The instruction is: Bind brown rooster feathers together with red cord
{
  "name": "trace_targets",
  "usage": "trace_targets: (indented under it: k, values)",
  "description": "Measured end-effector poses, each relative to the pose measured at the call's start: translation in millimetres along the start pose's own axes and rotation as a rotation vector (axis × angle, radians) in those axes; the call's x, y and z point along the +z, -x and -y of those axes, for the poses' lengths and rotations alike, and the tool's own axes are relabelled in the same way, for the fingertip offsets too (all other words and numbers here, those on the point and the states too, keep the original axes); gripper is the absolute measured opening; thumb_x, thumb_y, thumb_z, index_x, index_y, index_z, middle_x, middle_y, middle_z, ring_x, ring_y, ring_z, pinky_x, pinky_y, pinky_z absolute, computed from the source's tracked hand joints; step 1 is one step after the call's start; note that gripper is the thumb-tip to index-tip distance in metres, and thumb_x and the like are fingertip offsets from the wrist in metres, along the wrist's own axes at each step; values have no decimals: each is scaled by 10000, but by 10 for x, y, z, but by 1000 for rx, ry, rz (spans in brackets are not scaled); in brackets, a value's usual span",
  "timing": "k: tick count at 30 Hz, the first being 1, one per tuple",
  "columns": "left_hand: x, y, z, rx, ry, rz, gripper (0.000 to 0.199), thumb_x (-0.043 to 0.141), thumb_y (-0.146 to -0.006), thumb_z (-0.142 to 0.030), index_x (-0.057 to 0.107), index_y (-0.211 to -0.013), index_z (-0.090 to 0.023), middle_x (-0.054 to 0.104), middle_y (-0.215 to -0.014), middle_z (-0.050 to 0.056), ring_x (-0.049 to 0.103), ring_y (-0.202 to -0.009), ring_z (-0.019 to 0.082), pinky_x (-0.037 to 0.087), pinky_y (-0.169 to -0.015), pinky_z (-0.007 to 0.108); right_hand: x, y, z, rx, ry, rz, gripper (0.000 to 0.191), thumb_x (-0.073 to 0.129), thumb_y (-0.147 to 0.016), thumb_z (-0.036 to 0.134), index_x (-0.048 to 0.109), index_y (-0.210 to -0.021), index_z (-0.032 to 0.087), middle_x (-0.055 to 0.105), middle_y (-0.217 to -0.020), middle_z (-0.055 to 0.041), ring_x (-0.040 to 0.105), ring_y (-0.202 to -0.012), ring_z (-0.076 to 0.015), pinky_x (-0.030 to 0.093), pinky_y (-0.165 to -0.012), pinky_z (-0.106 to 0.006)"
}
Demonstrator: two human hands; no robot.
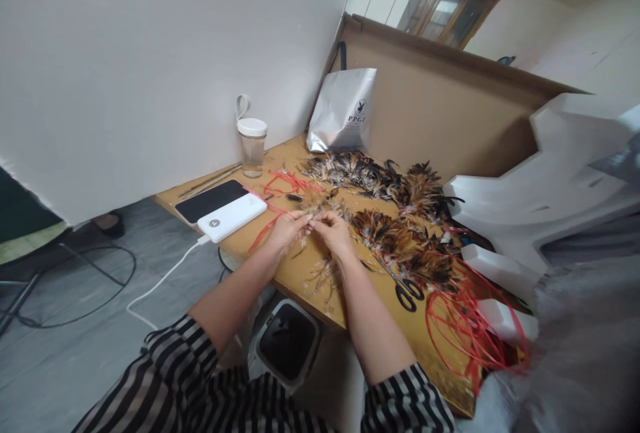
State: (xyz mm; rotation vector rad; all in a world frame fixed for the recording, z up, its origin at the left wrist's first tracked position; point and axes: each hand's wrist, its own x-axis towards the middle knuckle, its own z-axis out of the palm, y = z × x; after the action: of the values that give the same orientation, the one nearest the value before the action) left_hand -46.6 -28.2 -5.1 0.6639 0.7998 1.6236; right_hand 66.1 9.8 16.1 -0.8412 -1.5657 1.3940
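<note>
My left hand (290,228) and my right hand (333,231) meet over the near part of the table, fingertips pinched together. A small pale feather (303,242) shows at the fingers; its exact hold is partly hidden. Just beyond the hands lie loose light feathers (320,201). To the right spreads a pile of brown feathers (385,233), with a dark row of feathers (360,169) behind it. Black-handled scissors (407,291) rest right of my right forearm. Red strips (287,183) lie past my left hand.
A white power bank (233,216) with a cable lies beside a dark phone (213,199) at left. Behind stand a lidded cup (253,149) and a silver bag (345,109). Tangled red ribbon (460,329) and white foam (505,186) occupy the right. A bin (287,343) stands below.
</note>
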Motion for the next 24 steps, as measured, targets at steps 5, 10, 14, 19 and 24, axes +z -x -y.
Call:
trace_targets:
  k: [5, 10, 14, 19, 24]
  values:
    - [-4, -3, 5, 14, 1, -29, 215, 733, -574, -250, 631, -696, -106, 597, -588, 17, 512, -507, 56, 400, -509, 170, -17, -5, 43, 63, -10, 65, 242, 682, -569, 350, 600, -698, 162, 581, -596, 10, 476, -509, -93, 362, -505, -218]
    - [-10, 7, -2, 14, 5, -19, 233, 730, -585, -268, 631, -719, -106, 611, -606, 25, 529, -517, 59, 401, -502, 163, -40, -5, 46, 92, -46, -26, 228, 670, -583, 351, 557, -655, 167, 484, -465, 54, 373, -412, -65, 267, -425, -200]
    - [0, 29, -21, -10, -17, -8, 254, 716, -608, -288, 635, -769, -109, 641, -663, 50, 569, -559, 81, 415, -515, 172, -65, -14, 22, 96, -22, -48, 253, 675, -568, 373, 545, -640, 169, 482, -458, 56, 379, -413, -68, 272, -428, -203]
    - [-1, 41, -29, -38, -54, 5, 273, 704, -624, -315, 638, -798, -116, 663, -719, 71, 595, -586, 97, 413, -512, 177, -100, -29, 7, 15, 56, -54, 235, 661, -587, 375, 565, -645, 168, 497, -478, 48, 412, -457, -83, 307, -458, -209]
    - [-20, 25, -11, -49, -66, 10, 246, 705, -622, -306, 644, -765, -117, 657, -676, 65, 583, -575, 93, 408, -517, 177, -102, -27, 11, -4, 93, -41, 209, 655, -605, 351, 589, -679, 167, 548, -550, 29, 450, -507, -94, 337, -495, -216]
